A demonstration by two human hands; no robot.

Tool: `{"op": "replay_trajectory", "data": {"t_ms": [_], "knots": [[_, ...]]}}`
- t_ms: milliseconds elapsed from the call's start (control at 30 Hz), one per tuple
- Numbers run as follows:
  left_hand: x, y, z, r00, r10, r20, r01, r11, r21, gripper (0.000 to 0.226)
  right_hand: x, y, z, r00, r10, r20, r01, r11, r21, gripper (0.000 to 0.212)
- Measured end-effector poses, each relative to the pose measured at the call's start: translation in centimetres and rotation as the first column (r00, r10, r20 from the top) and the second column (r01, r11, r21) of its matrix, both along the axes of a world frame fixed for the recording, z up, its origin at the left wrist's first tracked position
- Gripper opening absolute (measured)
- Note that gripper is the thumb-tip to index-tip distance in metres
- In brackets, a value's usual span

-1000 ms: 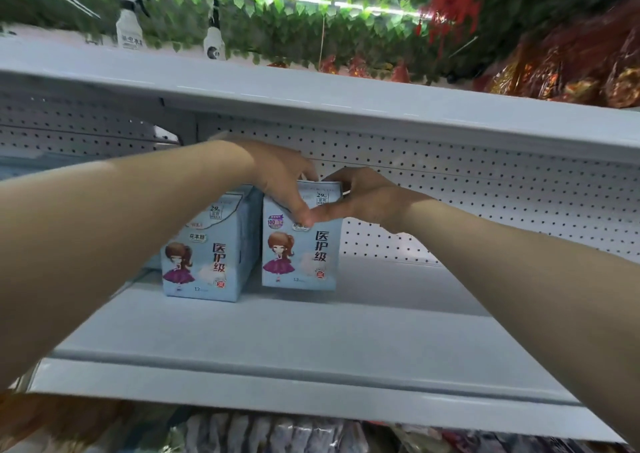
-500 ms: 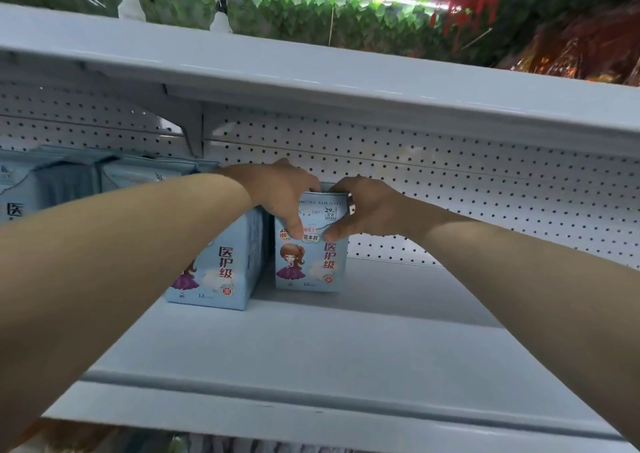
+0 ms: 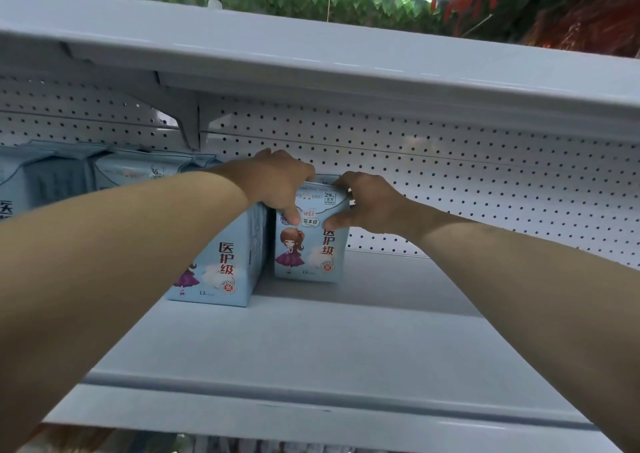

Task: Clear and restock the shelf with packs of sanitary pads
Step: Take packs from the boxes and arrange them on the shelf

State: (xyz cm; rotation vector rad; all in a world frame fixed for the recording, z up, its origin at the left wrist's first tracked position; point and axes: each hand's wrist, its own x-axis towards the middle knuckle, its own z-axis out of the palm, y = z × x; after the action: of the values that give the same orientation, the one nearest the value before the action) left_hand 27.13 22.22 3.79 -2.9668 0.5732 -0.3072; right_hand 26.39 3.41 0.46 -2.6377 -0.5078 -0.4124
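Two light blue packs of sanitary pads with a cartoon girl in a purple dress stand on the grey shelf (image 3: 311,345). The right pack (image 3: 311,255) sits near the pegboard back wall. My left hand (image 3: 277,182) grips its top left corner, thumb down its front. My right hand (image 3: 363,203) grips its top right corner, thumb on the front. The left pack (image 3: 225,269) stands closer to the front, touching or nearly touching the right one, partly hidden by my left forearm.
More pale blue packs (image 3: 69,178) line the shelf at far left. A shelf board (image 3: 346,68) runs overhead, with a bracket (image 3: 188,123) under it. Green leaf garland and red decorations hang above. Bare shelf spreads to the right of the packs.
Both hands stay on the right pack, which sits slightly deeper on the shelf than a second ago. The camera has tilted down and moved closer.
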Motion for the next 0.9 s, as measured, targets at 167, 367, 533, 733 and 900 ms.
{"op": "replay_trajectory", "data": {"t_ms": [167, 367, 533, 733, 900], "knots": [[-0.1, 0.0, 0.0, 0.999, 0.036, 0.039, -0.036, 0.999, -0.001, 0.086, 1.0, 0.7, -0.7, 0.998, -0.041, 0.045, 0.041, 0.999, -0.01, 0.062], [-0.1, 0.1, -0.4, 0.999, 0.035, 0.037, -0.035, 0.999, -0.003, 0.087, 0.9, 0.6, -0.9, 0.995, -0.078, 0.057, 0.082, 0.994, -0.066, 0.071], [0.5, 0.1, -0.6, 0.998, 0.018, 0.052, -0.019, 0.999, 0.026, 0.087, 0.4, 0.7, -1.2, 0.994, -0.086, 0.073, 0.093, 0.991, -0.095, 0.076], [0.3, 0.0, -0.8, 0.997, 0.013, 0.071, -0.018, 0.997, 0.071, 0.088, -0.2, 1.0, -1.7, 0.991, -0.11, 0.08, 0.119, 0.986, -0.114, 0.078], [-0.4, -0.1, -0.4, 0.995, -0.007, 0.098, -0.005, 0.994, 0.112, 0.087, -1.6, 0.7, -1.4, 0.976, -0.186, 0.116, 0.201, 0.971, -0.129, 0.083]]}}
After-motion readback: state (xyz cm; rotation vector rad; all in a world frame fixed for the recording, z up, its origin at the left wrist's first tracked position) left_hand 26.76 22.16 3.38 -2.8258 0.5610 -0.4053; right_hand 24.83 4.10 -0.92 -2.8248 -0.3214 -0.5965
